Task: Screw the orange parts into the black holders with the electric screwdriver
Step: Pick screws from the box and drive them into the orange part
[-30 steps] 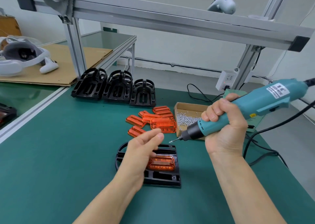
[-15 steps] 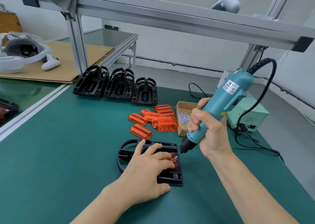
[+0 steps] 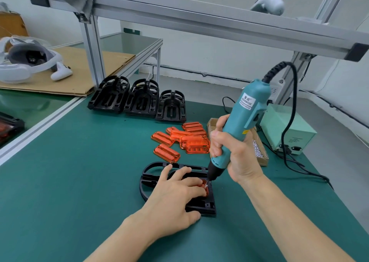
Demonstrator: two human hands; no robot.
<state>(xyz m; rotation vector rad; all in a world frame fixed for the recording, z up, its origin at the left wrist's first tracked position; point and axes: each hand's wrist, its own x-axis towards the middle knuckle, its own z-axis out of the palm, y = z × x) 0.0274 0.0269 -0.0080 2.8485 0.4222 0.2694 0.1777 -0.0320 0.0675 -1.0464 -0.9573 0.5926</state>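
L hand (image 3: pixel 175 198) lay flat, fingers spread, pressing translucent orange plastic part (image 3: pixel 205 186) into black plastic holder (image 3: pixel 201 207); R hand (image 3: pixel 237 158) gripped teal electric screwdriver (image 3: pixel 243 118), tip on part.

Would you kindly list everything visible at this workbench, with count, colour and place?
black holder: one, black, near centre of mat, under left hand
orange part: one, orange, seated in that holder, mostly covered
spare holders: three, black, row at mat's far edge
loose orange parts: about seven, orange, pile behind the holder
screw box: one, cardboard, right of pile, partly hidden
power unit: one, pale green, far right
headset: one, white and grey, on cardboard, left table
mat: one, green, covers bench
electric screwdriver: one, teal, tip on orange part
left hand: presses part flat
right hand: grips screwdriver
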